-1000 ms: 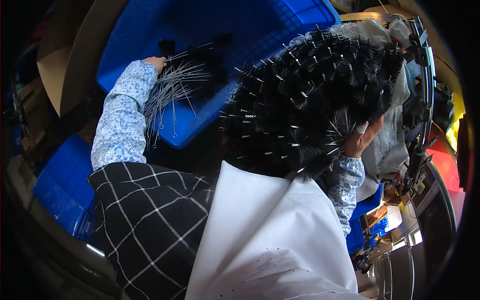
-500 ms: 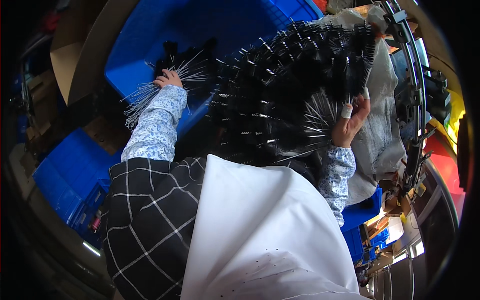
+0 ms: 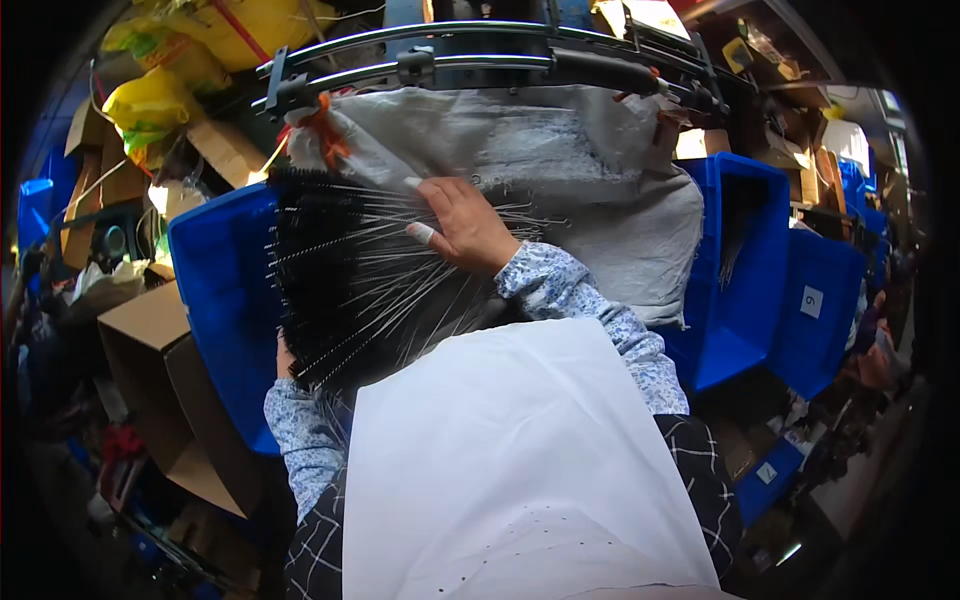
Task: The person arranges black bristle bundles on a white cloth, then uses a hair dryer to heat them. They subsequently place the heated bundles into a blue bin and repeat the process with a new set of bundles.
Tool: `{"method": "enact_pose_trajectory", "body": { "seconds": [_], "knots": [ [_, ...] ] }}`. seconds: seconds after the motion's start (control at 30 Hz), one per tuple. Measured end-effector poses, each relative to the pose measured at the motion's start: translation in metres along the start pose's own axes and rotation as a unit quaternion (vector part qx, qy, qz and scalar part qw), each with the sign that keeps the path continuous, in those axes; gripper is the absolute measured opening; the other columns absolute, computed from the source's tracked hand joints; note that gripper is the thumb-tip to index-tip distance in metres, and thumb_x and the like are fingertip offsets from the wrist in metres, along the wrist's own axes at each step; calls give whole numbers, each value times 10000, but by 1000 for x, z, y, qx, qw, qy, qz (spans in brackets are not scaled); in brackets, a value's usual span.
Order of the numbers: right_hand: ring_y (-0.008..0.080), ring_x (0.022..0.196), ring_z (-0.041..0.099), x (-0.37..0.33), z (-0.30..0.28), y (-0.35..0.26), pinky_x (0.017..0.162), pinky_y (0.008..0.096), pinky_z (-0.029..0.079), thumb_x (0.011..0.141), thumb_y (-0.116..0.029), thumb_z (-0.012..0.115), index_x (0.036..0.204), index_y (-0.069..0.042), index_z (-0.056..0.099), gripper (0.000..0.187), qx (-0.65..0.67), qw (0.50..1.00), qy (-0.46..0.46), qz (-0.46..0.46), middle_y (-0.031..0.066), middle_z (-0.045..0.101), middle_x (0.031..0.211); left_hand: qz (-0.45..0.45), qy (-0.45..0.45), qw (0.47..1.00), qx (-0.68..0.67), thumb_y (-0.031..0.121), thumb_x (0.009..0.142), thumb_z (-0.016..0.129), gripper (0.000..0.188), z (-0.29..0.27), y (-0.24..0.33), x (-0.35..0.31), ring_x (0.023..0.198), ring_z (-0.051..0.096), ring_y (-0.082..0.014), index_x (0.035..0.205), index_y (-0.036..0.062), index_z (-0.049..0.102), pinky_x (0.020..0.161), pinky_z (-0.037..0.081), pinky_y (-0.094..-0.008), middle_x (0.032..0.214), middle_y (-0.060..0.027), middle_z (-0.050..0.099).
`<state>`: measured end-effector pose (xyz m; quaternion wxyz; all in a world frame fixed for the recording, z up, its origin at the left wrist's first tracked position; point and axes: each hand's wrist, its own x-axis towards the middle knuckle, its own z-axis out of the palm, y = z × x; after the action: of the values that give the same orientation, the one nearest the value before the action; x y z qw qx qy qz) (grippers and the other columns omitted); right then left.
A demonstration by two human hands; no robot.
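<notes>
A thick bundle of black twisted-wire brushes lies across the space in front of me. Its bristles are at the left, and its bare wire stems fan rightward to small looped ends. On top of the stems rests my right hand, palm down, thumb and forefinger apart, white tape on both tips. My left hand is against the near left side of the bristles; its fingers are mostly hidden behind them. A whitish woven sack cloth lies under and beyond the bundle.
A blue bin stands at the left beside an open cardboard box. Another blue bin at the right has dark brushes inside. Metal rails cross the far side. A white apron covers my lap.
My view has swung round from the left bin to the cloth and rails. My hands have brought the brush bundle over the cloth, and my right hand now lies across the stems.
</notes>
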<state>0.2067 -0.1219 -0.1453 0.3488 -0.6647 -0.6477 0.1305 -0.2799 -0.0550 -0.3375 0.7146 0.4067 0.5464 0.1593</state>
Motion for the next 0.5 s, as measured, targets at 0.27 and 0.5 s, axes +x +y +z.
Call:
{"method": "enact_pose_trajectory", "body": {
  "seconds": [0.27,0.5],
  "knots": [
    [266,774,532,-100,-200,156,687,349,423,791,-141,507,973,-14,498,222,-55,829,469,300,118,556,842,165,-40,972,164,462,855,343,559,171,302,-11,1098,403,-214,1260,84,275,914,292,-313,1223,-127,391],
    [337,1104,361,-85,-248,363,939,394,286,660,-334,624,1224,-23,281,730,-182,801,214,528,196,394,1184,155,-24,958,238,483,854,314,599,227,340,22,1189,282,-231,1289,81,223,974,192,-359,1303,-122,286]
  ]
}}
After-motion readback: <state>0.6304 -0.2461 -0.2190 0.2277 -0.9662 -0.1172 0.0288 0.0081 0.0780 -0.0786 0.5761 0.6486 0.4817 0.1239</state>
